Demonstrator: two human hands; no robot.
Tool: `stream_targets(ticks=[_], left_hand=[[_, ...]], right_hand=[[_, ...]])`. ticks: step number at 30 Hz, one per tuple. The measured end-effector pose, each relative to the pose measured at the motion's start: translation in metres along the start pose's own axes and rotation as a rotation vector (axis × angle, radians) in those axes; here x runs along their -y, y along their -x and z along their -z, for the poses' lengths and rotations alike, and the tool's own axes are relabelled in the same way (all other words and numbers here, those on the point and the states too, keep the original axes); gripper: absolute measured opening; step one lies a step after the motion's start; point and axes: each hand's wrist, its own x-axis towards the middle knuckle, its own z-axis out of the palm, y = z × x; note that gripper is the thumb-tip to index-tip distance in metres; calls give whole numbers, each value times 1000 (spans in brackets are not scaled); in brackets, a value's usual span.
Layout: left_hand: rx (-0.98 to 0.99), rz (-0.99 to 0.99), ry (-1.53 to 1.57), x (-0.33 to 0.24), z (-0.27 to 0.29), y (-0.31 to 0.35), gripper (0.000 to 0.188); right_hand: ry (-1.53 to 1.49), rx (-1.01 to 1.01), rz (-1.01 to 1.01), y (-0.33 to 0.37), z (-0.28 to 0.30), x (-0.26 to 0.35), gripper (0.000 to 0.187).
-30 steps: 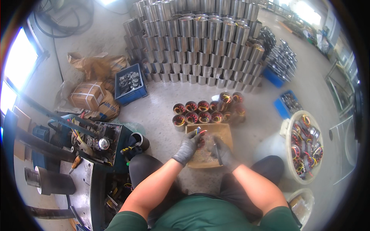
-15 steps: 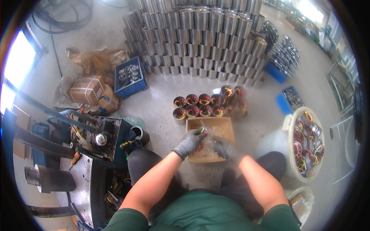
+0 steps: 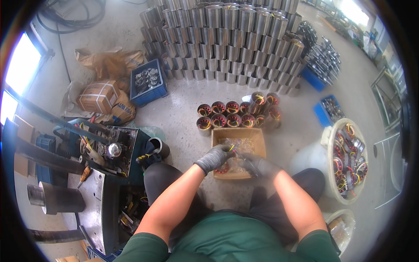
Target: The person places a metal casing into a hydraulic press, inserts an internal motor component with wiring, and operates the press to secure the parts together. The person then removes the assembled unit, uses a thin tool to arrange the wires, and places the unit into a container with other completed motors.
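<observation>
1. My left hand (image 3: 214,158), in a grey glove, sits just below the centre of the frame, its fingers curled around a small wound coil piece (image 3: 230,149) with yellow and red wires at the tips.
2. My right hand (image 3: 258,165), also gloved in grey, lies just to the right of it over the same spot; its fingers are bent, but I cannot tell whether they grip anything.
3. The coil piece sits between my 2 hands, right above the cardboard box (image 3: 261,139), near the box's left half.
4. The box is open and brown, and holds clear plastic bags and a round red-wound part at its lower left corner.
5. Just above the box, at frame centre, stands a cluster of stators (image 3: 235,114) in 2 rows, metal shells with copper-red windings and coloured leads.
6. In the right of the frame a pale round tub (image 3: 326,139) holds more wound parts with tangled wires.
7. Across the top centre rises a stacked wall of shiny metal cylinders (image 3: 227,39).
8. In the upper left, a blue crate (image 3: 153,93) holds dark metal parts, with taped cartons (image 3: 99,97) beside it.
9. At the lower left stands a grey machine (image 3: 100,174).
</observation>
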Motion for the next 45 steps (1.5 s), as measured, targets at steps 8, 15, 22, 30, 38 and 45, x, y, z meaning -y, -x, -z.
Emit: stream_targets(ticks=[8, 15, 22, 30, 38, 45], left_hand=[[-5, -70, -198, 5, -1, 1, 36], [3, -39, -393, 3, -1, 1, 41], [-96, -152, -463, 26, -5, -12, 41], [-8, -124, -475, 30, -7, -16, 36], [36, -133, -622, 20, -7, -7, 34], [-28, -129, -602, -2, 14, 13, 37]], right_hand=[[-352, 11, -85, 15, -14, -2, 19], [-249, 72, -10, 10, -17, -14, 17], [-527, 64, -10, -16, 11, -51, 24], [722, -304, 518, -51, 13, -83, 25], [-8, 20, -109, -2, -10, -8, 21], [-47, -213, 42, -22, 2, -32, 28]])
